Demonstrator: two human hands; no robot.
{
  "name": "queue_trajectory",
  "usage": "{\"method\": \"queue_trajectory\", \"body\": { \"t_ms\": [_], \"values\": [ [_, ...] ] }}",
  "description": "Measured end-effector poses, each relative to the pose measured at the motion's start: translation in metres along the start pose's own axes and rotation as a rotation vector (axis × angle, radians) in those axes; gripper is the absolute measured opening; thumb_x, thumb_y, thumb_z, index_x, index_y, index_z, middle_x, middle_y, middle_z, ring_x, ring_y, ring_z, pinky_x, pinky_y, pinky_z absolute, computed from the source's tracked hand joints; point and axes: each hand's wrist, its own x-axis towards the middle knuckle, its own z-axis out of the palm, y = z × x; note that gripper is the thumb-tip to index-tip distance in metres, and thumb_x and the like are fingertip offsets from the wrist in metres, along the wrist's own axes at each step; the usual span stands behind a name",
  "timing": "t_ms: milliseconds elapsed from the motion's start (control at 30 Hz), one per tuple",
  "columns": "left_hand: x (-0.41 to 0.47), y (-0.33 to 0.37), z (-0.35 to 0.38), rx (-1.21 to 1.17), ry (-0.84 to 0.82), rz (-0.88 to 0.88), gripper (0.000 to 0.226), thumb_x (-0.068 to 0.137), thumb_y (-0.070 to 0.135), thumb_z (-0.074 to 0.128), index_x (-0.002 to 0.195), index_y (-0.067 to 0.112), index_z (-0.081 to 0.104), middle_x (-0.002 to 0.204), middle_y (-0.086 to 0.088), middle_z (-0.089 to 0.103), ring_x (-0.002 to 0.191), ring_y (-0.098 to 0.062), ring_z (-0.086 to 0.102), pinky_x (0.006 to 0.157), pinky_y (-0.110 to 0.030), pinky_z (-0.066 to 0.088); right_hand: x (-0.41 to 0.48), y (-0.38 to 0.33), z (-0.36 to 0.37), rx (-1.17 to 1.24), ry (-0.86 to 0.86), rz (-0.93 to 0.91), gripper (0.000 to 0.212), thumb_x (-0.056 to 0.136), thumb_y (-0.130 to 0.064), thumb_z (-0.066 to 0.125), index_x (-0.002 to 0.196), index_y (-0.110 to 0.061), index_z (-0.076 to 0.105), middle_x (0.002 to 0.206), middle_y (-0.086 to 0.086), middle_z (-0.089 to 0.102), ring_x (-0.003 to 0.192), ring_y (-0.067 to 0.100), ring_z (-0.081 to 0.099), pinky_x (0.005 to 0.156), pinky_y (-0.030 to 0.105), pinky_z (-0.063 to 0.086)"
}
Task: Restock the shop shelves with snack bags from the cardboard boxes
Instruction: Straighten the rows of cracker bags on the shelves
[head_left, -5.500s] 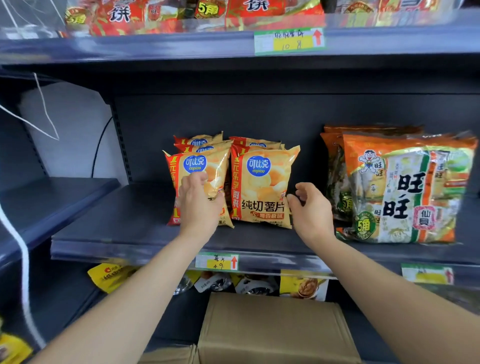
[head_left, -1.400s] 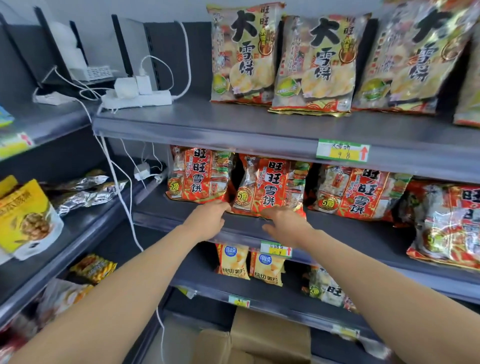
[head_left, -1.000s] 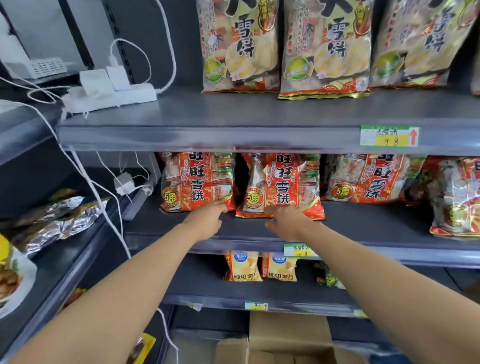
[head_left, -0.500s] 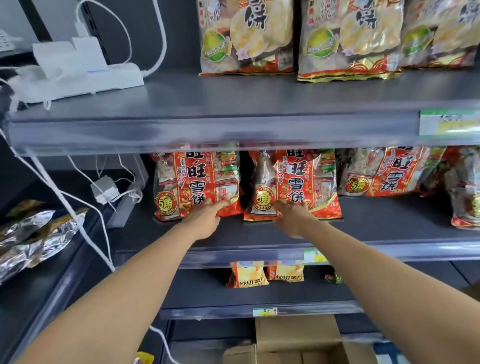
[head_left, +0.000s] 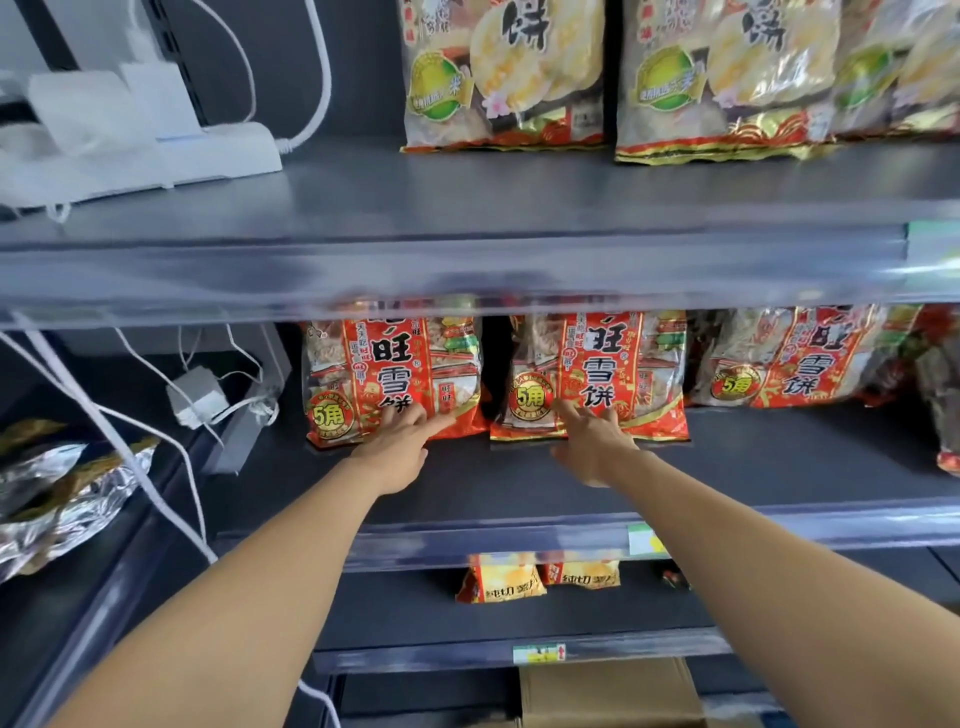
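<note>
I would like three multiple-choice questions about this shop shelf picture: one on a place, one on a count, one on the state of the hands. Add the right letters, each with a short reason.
1. Where does the white power strip lie?
A. on the upper shelf
B. inside a cardboard box
C. on the floor

2. How many yellow chip bags show on the lower shelf?
A. one
B. two
C. five

3. How are the left hand and the right hand?
A. straight fingers touching red snack bags
B. fists holding nothing
C. each carrying a box

Answers: 1 A, it sits at that shelf's left end; 2 B, two stand side by side; 3 A, the fingertips rest against the bag fronts without curling round them.
</note>
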Motion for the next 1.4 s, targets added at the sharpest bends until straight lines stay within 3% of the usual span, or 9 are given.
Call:
{"method": "queue_trajectory", "body": {
  "t_ms": [167, 267, 367, 500, 600, 700, 900, 1167, 1400],
  "values": [
    [-0.001, 0.000, -0.009, -0.034, -0.091, -0.053, 0.056, 0.101, 0.016, 0.037, 0.146, 0.045, 0.020, 0.157, -0.002, 0.013, 0.147, -0.034, -0.005, 0.114, -0.059, 0.009, 0.003, -0.005, -0.004, -0.027, -0.045, 0.007, 0.063, 0.094, -0.028, 0.048, 0.147, -0.030, 0.014, 0.149, 0.010, 0.037, 0.140, 0.038, 0.026, 0.111, 0.054, 0.027],
    [0.000, -0.001, -0.015, -0.020, -0.145, -0.084, 0.055, 0.100, 0.023, 0.040, 0.145, 0.048, 0.019, 0.160, -0.003, 0.006, 0.147, -0.033, 0.003, 0.116, -0.058, 0.012, -0.003, -0.007, -0.011, -0.030, -0.060, 0.009, 0.060, 0.097, -0.026, 0.046, 0.150, -0.024, 0.018, 0.147, 0.014, 0.040, 0.136, 0.037, 0.034, 0.107, 0.045, 0.037],
    [0.001, -0.006, -0.015, -0.030, -0.182, -0.093, 0.056, 0.099, 0.028, 0.044, 0.144, 0.050, 0.018, 0.159, -0.003, 0.014, 0.144, -0.029, 0.020, 0.115, -0.053, 0.022, -0.010, -0.005, -0.016, -0.040, -0.063, -0.005, 0.052, 0.099, -0.028, 0.045, 0.147, -0.021, 0.027, 0.142, 0.015, 0.044, 0.125, 0.034, 0.048, 0.097, 0.037, 0.043],
    [0.005, -0.007, -0.013, -0.028, -0.156, -0.089, 0.050, 0.098, 0.030, 0.044, 0.141, 0.048, 0.024, 0.155, -0.002, 0.025, 0.137, -0.028, 0.034, 0.110, -0.052, 0.030, -0.009, -0.001, -0.012, -0.080, -0.089, -0.009, 0.054, 0.100, -0.034, 0.042, 0.149, -0.025, 0.023, 0.148, 0.012, 0.038, 0.128, 0.034, 0.046, 0.100, 0.037, 0.041],
    [0.007, -0.011, -0.010, -0.046, -0.130, -0.061, 0.046, 0.099, 0.026, 0.044, 0.140, 0.042, 0.030, 0.149, -0.003, 0.033, 0.130, -0.027, 0.041, 0.105, -0.043, 0.036, -0.004, -0.002, -0.007, -0.017, -0.072, 0.008, 0.047, 0.098, -0.035, 0.045, 0.142, -0.026, 0.032, 0.138, 0.014, 0.047, 0.120, 0.035, 0.050, 0.098, 0.039, 0.045],
    [0.011, -0.021, -0.009, -0.066, -0.117, -0.042, 0.043, 0.099, 0.025, 0.043, 0.136, 0.045, 0.033, 0.142, -0.003, 0.039, 0.125, -0.027, 0.043, 0.103, -0.047, 0.038, 0.005, -0.002, -0.004, 0.037, -0.024, 0.038, 0.042, 0.095, -0.037, 0.048, 0.135, -0.030, 0.037, 0.131, 0.013, 0.049, 0.116, 0.037, 0.051, 0.098, 0.046, 0.046],
    [0.018, -0.031, -0.017, -0.033, -0.107, -0.027, 0.044, 0.100, 0.022, 0.043, 0.139, 0.040, 0.035, 0.136, -0.004, 0.044, 0.122, -0.027, 0.044, 0.103, -0.045, 0.038, 0.015, -0.002, -0.002, 0.007, -0.034, 0.050, 0.059, 0.095, -0.040, 0.048, 0.147, -0.036, 0.022, 0.157, 0.002, 0.016, 0.142, 0.034, 0.022, 0.111, 0.053, 0.029],
    [0.011, -0.025, -0.016, -0.006, -0.102, -0.049, 0.047, 0.099, 0.025, 0.043, 0.141, 0.043, 0.030, 0.138, -0.003, 0.041, 0.125, -0.028, 0.041, 0.104, -0.047, 0.037, 0.004, -0.009, -0.012, -0.022, -0.012, 0.054, 0.056, 0.095, -0.033, 0.045, 0.147, -0.037, 0.024, 0.147, 0.006, 0.040, 0.134, 0.032, 0.037, 0.109, 0.044, 0.032],
    [0.003, -0.018, -0.021, 0.043, -0.095, -0.044, 0.048, 0.099, 0.025, 0.043, 0.142, 0.041, 0.030, 0.140, -0.003, 0.042, 0.121, -0.027, 0.047, 0.100, -0.044, 0.042, -0.011, -0.009, -0.024, -0.054, -0.014, 0.016, 0.053, 0.097, -0.030, 0.043, 0.147, -0.034, 0.025, 0.144, 0.010, 0.043, 0.131, 0.032, 0.039, 0.107, 0.043, 0.035]
  ]
}}
